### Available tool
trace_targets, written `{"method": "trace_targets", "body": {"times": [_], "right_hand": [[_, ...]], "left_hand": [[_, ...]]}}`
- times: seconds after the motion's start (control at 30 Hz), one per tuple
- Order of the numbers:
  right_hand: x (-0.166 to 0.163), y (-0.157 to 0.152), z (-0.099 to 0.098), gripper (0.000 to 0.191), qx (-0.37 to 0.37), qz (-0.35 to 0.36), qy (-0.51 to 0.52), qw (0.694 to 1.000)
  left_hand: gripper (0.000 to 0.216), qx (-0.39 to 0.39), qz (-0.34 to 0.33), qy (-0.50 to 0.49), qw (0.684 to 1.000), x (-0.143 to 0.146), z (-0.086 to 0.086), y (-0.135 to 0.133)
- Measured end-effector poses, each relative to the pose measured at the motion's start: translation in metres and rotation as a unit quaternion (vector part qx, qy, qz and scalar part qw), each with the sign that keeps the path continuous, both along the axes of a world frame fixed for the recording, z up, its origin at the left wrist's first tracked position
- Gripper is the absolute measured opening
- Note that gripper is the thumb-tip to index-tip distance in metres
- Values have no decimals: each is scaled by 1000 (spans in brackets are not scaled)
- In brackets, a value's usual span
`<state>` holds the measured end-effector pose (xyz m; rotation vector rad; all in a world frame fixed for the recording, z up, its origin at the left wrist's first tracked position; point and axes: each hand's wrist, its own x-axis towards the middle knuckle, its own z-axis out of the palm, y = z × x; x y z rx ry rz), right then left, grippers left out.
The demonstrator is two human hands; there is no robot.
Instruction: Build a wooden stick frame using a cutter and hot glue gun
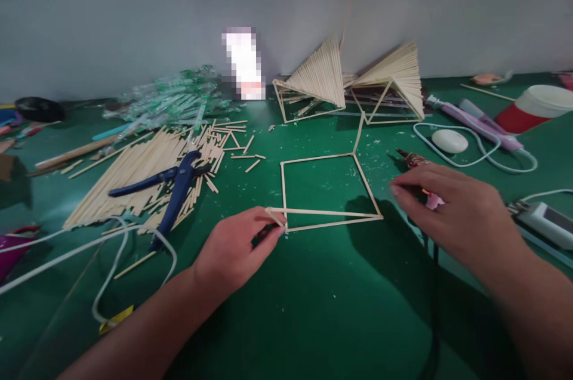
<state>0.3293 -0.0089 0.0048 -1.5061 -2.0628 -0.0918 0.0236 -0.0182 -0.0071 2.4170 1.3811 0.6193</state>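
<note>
A square frame of thin wooden sticks (363,182) lies on the green table (313,308), with one stick rising from its far right corner. My left hand (237,249) pinches the near left end of a loose stick (326,212) laid across the frame's front. My right hand (452,213) is closed around a glue gun (414,159) whose tip points left, just right of the frame.
A heap of sticks (134,171) with blue cutters (176,189) lies at the left. Two finished stick pyramids (320,79) (396,79) stand at the wall. White cables (111,243), a white mouse-like object (449,140), a hair iron (474,123) and a red-white tub (532,107) lie around.
</note>
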Motion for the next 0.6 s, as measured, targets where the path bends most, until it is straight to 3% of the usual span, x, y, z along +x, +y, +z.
{"method": "trace_targets", "body": {"times": [0.13, 0.27, 0.6], "right_hand": [[4, 2, -6, 15, -32, 59, -41, 997], [2, -3, -11, 20, -80, 71, -74, 991], [-17, -11, -3, 19, -71, 80, 13, 994]], "left_hand": [[14, 15, -1, 3, 1000, 0, 0, 2], [17, 20, 11, 7, 1000, 0, 1, 3], [16, -5, 36, 1, 999, 1, 2, 3]]}}
